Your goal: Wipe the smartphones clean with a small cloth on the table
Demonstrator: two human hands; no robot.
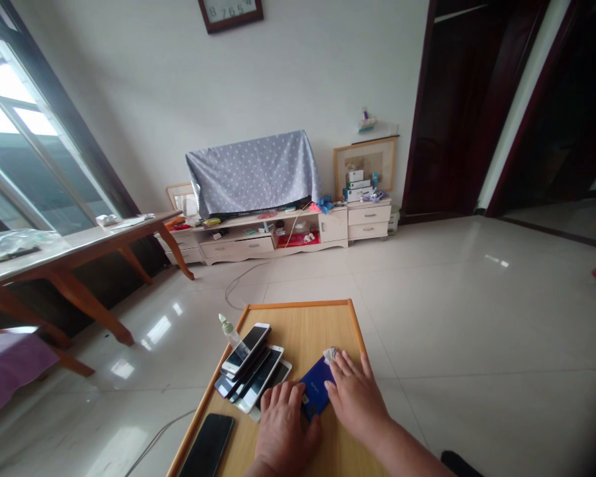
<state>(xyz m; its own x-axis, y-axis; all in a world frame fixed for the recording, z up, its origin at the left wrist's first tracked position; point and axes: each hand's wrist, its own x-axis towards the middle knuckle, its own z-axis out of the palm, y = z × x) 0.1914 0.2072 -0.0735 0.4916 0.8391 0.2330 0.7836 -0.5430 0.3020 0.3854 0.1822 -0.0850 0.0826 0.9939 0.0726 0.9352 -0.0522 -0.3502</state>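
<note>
In the head view, the person's left hand [284, 424] and right hand [358, 397] lie close together at the bottom of the frame, with a slim blue-backed smartphone [316, 387] flat between them on a pale wooden desk with orange edging [308, 331]. The left fingers [284, 396] curl narrowly over the phone's lower left edge, while the right fingers [350, 371] spread wider across its upper right end, so the phone seems steadied from both sides rather than lifted. Just at the right fingertips, a small crumpled white tissue [330, 354] sits on the phone's top corner. Left of the left fingers, a fanned stack of silver-and-black smartphones [251, 364] appears kept together, clear of the space between the hands, with a small clear dropper bottle [227, 329] just behind it at the desk's edge. Nearer the person, a black glass-fronted smartphone [207, 445] lies apart at the desk's lower left. Beyond the desk, a glossy white tile floor [457, 331] runs to a cream TV cabinet [273, 246] draped with a grey polka-dot cloth [253, 173].
</note>
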